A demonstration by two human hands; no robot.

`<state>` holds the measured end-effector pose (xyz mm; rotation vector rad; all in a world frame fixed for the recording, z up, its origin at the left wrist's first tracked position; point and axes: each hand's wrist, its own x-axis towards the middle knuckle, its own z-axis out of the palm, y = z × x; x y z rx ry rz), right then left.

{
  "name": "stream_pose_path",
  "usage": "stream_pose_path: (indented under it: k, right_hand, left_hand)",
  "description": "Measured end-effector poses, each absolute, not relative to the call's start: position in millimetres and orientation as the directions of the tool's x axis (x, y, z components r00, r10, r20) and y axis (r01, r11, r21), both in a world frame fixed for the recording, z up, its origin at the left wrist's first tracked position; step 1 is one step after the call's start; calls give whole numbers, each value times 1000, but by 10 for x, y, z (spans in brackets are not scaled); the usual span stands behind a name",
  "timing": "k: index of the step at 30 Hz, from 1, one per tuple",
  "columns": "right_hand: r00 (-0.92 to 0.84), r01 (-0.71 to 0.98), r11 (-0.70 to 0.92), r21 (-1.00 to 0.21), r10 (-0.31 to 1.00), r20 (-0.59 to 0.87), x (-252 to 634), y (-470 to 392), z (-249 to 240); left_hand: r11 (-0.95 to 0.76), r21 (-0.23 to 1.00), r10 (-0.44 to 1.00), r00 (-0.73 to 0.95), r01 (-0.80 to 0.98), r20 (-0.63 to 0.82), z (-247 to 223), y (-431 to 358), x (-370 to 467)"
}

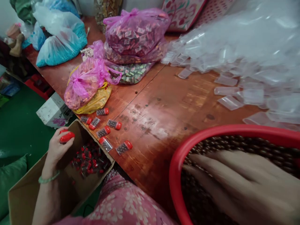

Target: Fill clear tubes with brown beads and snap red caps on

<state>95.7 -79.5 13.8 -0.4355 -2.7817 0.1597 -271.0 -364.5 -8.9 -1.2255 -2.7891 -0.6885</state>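
Note:
My left hand (pixel 54 148) is closed around red plastic caps (pixel 67 137) above an open cardboard box (pixel 25 193). Whether containers hang below the caps, I cannot tell. Inside the box lie many small clear containers with red caps (pixel 87 161). My right hand (pixel 253 181), slightly blurred, reaches into a red basin (pixel 175 175) full of small shiny dark brown balls (pixel 194 195). Its fingers are stretched out over the balls, and the fingertips are partly sunk among them. Several red-capped containers of dark balls (pixel 114 124) lie on the table beside the box.
A large heap of clear plastic tubes (pixel 253 95) covers the right of the wooden table (pixel 161 115). Pink bags of small packs (pixel 138 37), a smaller tied pink bag (pixel 82 84) and a bag of blue grains (pixel 62 47) stand farther back. A white box (pixel 52 111) sits below the edge.

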Motion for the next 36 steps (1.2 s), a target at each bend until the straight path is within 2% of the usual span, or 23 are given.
stream_pose_path:
  k: [2,4,5,7,9,11,13,16,18,21,23,27,31,36]
  right_hand:
    - [-960,120,979,-164,156,231,553,-819,324]
    - [-992,67,976,-208,87,91,153,-843,388]
    - [-997,79,970,-229,77,-18,-31,-862,379]
    - [-983,80,962,-263,33,-179,-343,-927,306]
    - [-947,96,967,-236,16,-321,-568,-1023,202]
    - [-900,100,975,-197,5,-435,-711,-1129,96]
    - [-885,85,980,-180,-8,-465,-794,-1216,-8]
    - [-896,42,982,-186,-46,-443,-860,-1272,-167]
    - [-897,-8,977,-215,-102,-430,-886,-1254,-262]
    - [-886,-71,959,-276,-188,-425,-922,-1169,-338]
    - [-895,-66,954,-293,-186,-406,-969,-1096,-330]
    - [-952,60,963,-262,-24,-306,-1160,-995,-275]
    - [-942,206,949,-237,127,-309,-1354,-1015,-364]
    - [-919,291,919,-267,191,-345,-1408,-1016,-531]
  left_hand:
    - [653,337,706,-706,678,52,-155,-3894,-2797]
    - [706,219,702,-707,674,-87,-210,-4019,-2820]
    - [721,155,692,-714,675,-109,-220,-4019,-2805]
    - [717,85,697,-715,692,-53,-202,-3878,-2737]
    - [644,126,757,-652,755,38,-162,-3580,-2654]
    - [550,127,827,-560,825,52,-145,-3210,-2594]
    - [560,-2,827,-559,828,52,-175,-2867,-2572]
    - [604,-217,776,-628,767,-60,-285,-2547,-2602]
    - [585,-275,766,-631,763,-123,-369,-2468,-2658]
    - [560,-267,787,-604,785,-125,-473,-2458,-2774]
    - [550,-190,813,-574,813,-97,-527,-2467,-2846]
    - [482,2,876,-481,876,-38,-635,-2450,-2883]
    - [454,75,890,-456,888,12,-722,-2351,-2784]
    - [394,127,917,-398,910,6,-684,-2111,-2684]
